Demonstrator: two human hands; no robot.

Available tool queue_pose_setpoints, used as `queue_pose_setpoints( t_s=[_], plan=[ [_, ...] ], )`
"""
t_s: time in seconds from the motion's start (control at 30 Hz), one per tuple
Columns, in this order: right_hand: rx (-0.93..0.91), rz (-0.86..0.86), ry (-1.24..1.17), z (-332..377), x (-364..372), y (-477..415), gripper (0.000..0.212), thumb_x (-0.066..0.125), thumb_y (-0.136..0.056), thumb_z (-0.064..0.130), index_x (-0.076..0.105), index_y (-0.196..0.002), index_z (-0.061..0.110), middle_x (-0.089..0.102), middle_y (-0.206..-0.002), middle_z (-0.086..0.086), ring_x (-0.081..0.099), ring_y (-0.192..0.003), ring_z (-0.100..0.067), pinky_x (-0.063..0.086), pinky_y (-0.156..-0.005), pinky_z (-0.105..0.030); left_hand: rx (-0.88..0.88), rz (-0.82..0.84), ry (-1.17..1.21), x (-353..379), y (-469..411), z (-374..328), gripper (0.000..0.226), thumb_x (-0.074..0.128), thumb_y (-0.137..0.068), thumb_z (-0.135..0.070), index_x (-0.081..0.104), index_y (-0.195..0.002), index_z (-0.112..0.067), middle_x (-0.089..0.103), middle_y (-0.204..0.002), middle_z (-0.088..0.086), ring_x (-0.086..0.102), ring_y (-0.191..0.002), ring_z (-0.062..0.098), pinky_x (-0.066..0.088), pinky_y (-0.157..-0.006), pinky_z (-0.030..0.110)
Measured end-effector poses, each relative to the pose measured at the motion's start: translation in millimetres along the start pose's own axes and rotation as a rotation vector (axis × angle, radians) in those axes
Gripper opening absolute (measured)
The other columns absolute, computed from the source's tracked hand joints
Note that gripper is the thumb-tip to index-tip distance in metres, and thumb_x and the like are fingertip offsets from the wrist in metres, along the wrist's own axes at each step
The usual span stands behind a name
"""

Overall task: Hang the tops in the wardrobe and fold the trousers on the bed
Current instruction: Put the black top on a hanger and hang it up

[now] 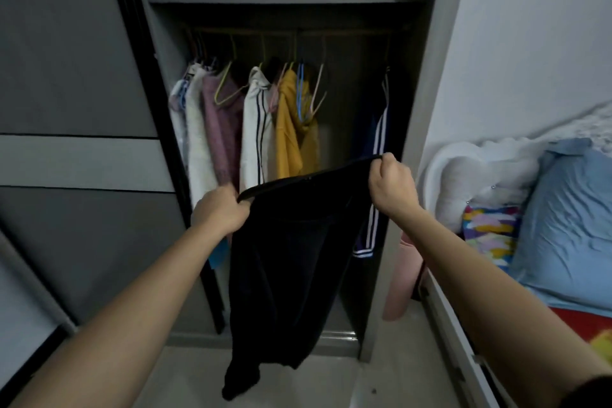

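The plain black fabric trousers (291, 258) carry no pattern. The matt grey panelled wardrobe (82, 76) has a paler grey band across its door. The hanging clothes are a mustard-yellow hooded top (291, 136), a white top with thin dark stripes (256, 136), a mauve fuzzy top (222, 132) and a navy garment with white side stripes (377, 129). The soft fabric pillow (569, 225) is pale blue, the patchy cushion (490, 228) multicoloured, the bed sheet (583, 321) red.

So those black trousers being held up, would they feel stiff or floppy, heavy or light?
Probably floppy: the black trousers hang limp below the waistband, and the bottom end looks crumpled. Likely fairly light too, since the left hand and right hand hold them up by just the band's two ends.
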State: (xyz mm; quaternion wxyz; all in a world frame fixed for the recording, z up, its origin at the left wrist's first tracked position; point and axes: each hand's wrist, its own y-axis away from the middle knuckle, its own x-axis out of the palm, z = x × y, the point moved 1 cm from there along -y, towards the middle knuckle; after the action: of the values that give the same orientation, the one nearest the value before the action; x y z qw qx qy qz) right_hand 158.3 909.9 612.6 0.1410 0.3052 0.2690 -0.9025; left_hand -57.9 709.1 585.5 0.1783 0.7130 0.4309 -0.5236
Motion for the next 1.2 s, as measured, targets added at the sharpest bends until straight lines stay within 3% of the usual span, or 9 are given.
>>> queue_pose_setpoints(
  t_s=[0.13, 0.2, 0.33, 0.47, 0.63, 0.8, 0.97, 1.07, 1.2],
  plan=[
    [-0.074, 0.067, -0.078, 38.0, 32.4, -14.9, 0.03, 0.038, -0.102, 0.031, 0.052, -0.087, 0.009, 0.058, -0.081, -0.006, 0.054, -0.077, -0.026, 0.035, -0.067, -0.034, -0.263, 0.043, 0.522, 11.0, -27.4, 36.5, 0.026, 0.045, -0.096, -0.02, 0.061, -0.093, 0.0, 0.061, -0.08, 0.014, 0.064, -0.056, 0.03, 0.05, -0.037, 0.027],
    [-0.114, 0.165, -0.102, 46.7, 47.5, -26.3, 0.029, 0.045, -0.1, 0.034, 0.058, -0.088, 0.01, 0.062, -0.082, -0.003, 0.059, -0.078, -0.022, 0.038, -0.061, -0.031, -0.306, -0.034, 0.704, 16.1, -44.1, 44.0, 0.025, 0.041, -0.095, -0.017, 0.06, -0.095, 0.0, 0.06, -0.084, 0.015, 0.066, -0.063, 0.035, 0.058, -0.05, 0.04],
    [-0.203, 0.385, 0.066, 42.9, 82.4, -52.3, 0.023, 0.062, -0.087, 0.049, 0.061, -0.089, 0.027, 0.066, -0.085, 0.005, 0.063, -0.076, -0.011, 0.052, -0.063, -0.028, -0.243, -0.098, 0.762, 21.5, -82.8, 36.4, 0.027, 0.04, -0.097, -0.021, 0.06, -0.093, -0.003, 0.064, -0.092, 0.014, 0.063, -0.084, 0.03, 0.051, -0.07, 0.035],
    [-0.238, 0.267, 0.289, 31.7, 117.7, -95.5, 0.023, 0.057, -0.086, 0.054, 0.058, -0.089, 0.031, 0.064, -0.084, 0.008, 0.063, -0.079, -0.016, 0.05, -0.061, -0.032, -0.039, 0.032, 0.557, 21.6, -130.9, 16.4, 0.016, 0.061, -0.085, -0.019, 0.056, -0.098, -0.011, 0.064, -0.092, 0.008, 0.062, -0.083, 0.025, 0.05, -0.074, 0.034],
    [0.071, 0.071, 0.147, 16.6, 143.9, -163.5, 0.032, 0.052, -0.09, 0.052, 0.058, -0.092, 0.021, 0.065, -0.095, -0.005, 0.059, -0.084, -0.027, 0.046, -0.071, -0.035, 0.06, 0.117, 0.097, 0.9, -212.7, 15.9, 0.038, 0.063, -0.075, -0.011, 0.04, -0.104, -0.01, 0.057, -0.097, 0.012, 0.06, -0.092, 0.032, 0.046, -0.068, 0.033],
    [0.128, 0.068, 0.243, 18.1, 173.2, -219.7, 0.04, 0.043, -0.091, 0.052, 0.065, -0.1, 0.02, 0.063, -0.097, -0.006, 0.061, -0.094, -0.031, 0.042, -0.073, -0.035, 0.122, -0.224, -0.07, -23.9, -289.6, 22.9, 0.046, 0.063, -0.076, -0.027, 0.048, -0.11, -0.001, 0.057, -0.112, 0.027, 0.057, -0.105, 0.046, 0.05, -0.084, 0.046],
    [0.225, 0.079, -0.223, 43.4, 207.0, -271.5, 0.057, 0.035, -0.086, 0.052, 0.062, -0.118, 0.015, 0.061, -0.125, -0.015, 0.056, -0.116, -0.035, 0.045, -0.096, -0.039, 0.096, -0.148, 0.202, -19.5, -321.9, 14.9, 0.032, 0.033, -0.064, -0.034, 0.051, -0.068, -0.009, 0.066, -0.09, 0.028, 0.063, -0.087, 0.043, 0.053, -0.077, 0.043],
    [0.24, -0.192, -0.305, 54.1, 219.4, -307.9, 0.053, 0.047, -0.087, 0.051, 0.057, -0.127, 0.018, 0.056, -0.129, -0.011, 0.053, -0.12, -0.03, 0.043, -0.103, -0.042, 0.152, -0.119, 0.278, -10.2, -335.5, 9.5, 0.026, 0.038, -0.069, -0.029, 0.053, -0.072, -0.009, 0.066, -0.089, 0.024, 0.061, -0.09, 0.041, 0.049, -0.075, 0.042],
    [0.343, -0.176, -0.072, 64.6, 240.6, -343.5, 0.073, 0.049, -0.094, 0.057, 0.032, -0.15, 0.014, 0.049, -0.144, -0.013, 0.042, -0.134, -0.036, 0.034, -0.112, -0.05, 0.251, -0.115, 0.247, 7.8, -357.6, 12.3, 0.013, 0.047, -0.085, -0.013, 0.058, -0.089, -0.009, 0.066, -0.106, 0.02, 0.059, -0.102, 0.04, 0.042, -0.075, 0.038]
  ],
)
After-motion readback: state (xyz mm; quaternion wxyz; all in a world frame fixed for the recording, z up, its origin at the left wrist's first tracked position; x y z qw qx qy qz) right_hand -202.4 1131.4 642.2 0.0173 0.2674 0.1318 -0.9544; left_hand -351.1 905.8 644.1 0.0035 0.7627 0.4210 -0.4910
